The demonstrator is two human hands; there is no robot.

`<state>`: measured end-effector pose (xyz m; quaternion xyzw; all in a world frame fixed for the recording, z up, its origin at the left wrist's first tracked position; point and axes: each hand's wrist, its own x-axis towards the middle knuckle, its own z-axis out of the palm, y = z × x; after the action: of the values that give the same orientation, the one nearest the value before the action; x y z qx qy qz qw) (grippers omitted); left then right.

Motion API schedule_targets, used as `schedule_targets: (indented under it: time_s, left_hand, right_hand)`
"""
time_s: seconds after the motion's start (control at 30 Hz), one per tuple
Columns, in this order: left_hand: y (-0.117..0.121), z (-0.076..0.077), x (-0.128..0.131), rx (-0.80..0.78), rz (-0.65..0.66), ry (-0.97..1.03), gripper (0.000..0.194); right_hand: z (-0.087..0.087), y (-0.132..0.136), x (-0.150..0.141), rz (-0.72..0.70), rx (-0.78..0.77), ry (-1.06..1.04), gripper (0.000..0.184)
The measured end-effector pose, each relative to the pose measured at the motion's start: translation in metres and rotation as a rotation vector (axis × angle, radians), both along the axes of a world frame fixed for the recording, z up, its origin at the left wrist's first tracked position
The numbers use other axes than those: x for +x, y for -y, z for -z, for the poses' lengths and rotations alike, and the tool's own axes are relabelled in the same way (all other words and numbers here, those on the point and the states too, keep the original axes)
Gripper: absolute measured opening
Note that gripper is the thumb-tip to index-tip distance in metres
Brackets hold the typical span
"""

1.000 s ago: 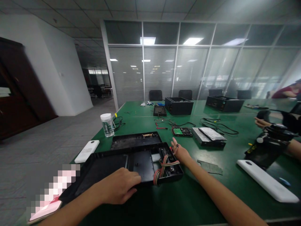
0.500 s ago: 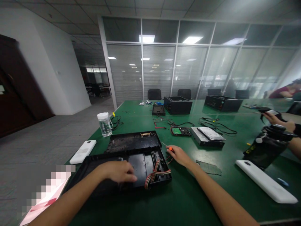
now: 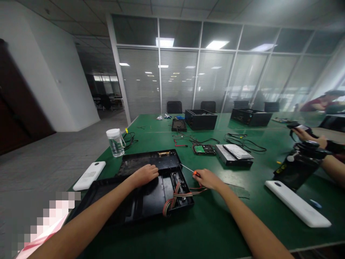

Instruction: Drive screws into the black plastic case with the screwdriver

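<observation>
Nearest on the green worktop [image 3: 205, 223] lies an opened black device case [image 3: 129, 205], its tray facing up, with a striped ribbon cable [image 3: 176, 198] looping over its right edge. The left hand [image 3: 144, 174] rests palm down on the far rim of that case, fingers loosely curled and gripping nothing. Just right of the case, the right hand [image 3: 207, 178] is closed around the orange handle of a small screwdriver [image 3: 188, 169], whose thin shaft points left toward the case's far right corner. Behind the case a second black panel [image 3: 149, 160] lies flat, touching it. A white slab [image 3: 89, 175] sits to the left, a clear plastic jug [image 3: 115, 142] beyond it. Farther off are a bare hard drive [image 3: 204, 149] and a flat silver drive [image 3: 234, 154]. Another person's hand [image 3: 303, 135] works at the right edge.

As a judgement: the screwdriver tip could slip and nick the ribbon cable, since the cable lies close beside the tool
</observation>
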<state>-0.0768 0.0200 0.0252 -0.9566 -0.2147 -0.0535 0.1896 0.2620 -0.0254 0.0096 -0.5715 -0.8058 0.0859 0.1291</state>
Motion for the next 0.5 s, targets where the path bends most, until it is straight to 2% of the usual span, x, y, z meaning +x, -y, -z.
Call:
schedule_targets:
  time_s: [0.23, 0.4, 0.5]
  left_hand:
    - [0.003, -0.004, -0.002, 0.015, 0.032, -0.031, 0.01]
    - [0.0, -0.002, -0.001, 0.022, 0.052, -0.03, 0.012]
    - [0.001, -0.005, 0.006, 0.006, 0.009, -0.026, 0.011]
  right_hand:
    - [-0.004, 0.005, -0.019, -0.098, 0.082, -0.282, 0.028]
    - [0.002, 0.01, -0.041, -0.112, 0.02, -0.259, 0.029]
    - [0.002, 0.014, -0.049, -0.127, 0.006, -0.194, 0.025]
